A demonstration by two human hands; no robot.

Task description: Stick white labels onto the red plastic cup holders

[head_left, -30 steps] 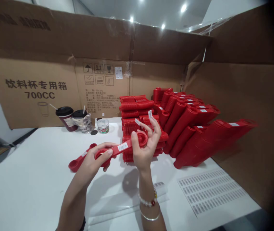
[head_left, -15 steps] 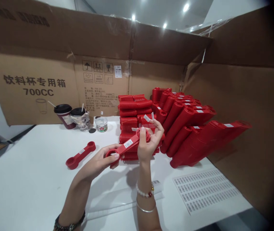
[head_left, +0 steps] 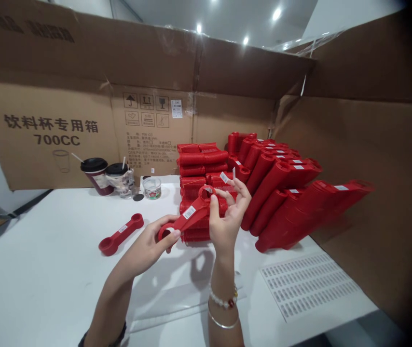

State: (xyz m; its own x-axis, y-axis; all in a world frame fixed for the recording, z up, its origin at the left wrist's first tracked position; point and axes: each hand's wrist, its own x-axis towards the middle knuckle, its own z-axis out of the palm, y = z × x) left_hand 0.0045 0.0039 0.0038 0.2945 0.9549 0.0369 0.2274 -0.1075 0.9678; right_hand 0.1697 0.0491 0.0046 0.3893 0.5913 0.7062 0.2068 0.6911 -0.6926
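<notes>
Tilted steeper now, a red double-ended scoop (head_left: pixel 190 216) sits gripped in the left hand (head_left: pixel 144 248) and pinched by the right hand (head_left: pixel 226 226); a second scoop (head_left: pixel 121 234) lies at nine o'clock on the white table (head_left: pixel 43 270).

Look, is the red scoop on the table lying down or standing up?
Lying down: the red double-ended scoop rests flat on the white table, its label facing up.

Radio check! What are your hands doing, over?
Left hand and right hand both on red double-ended scoop. Stacked red scoops right behind.
</notes>
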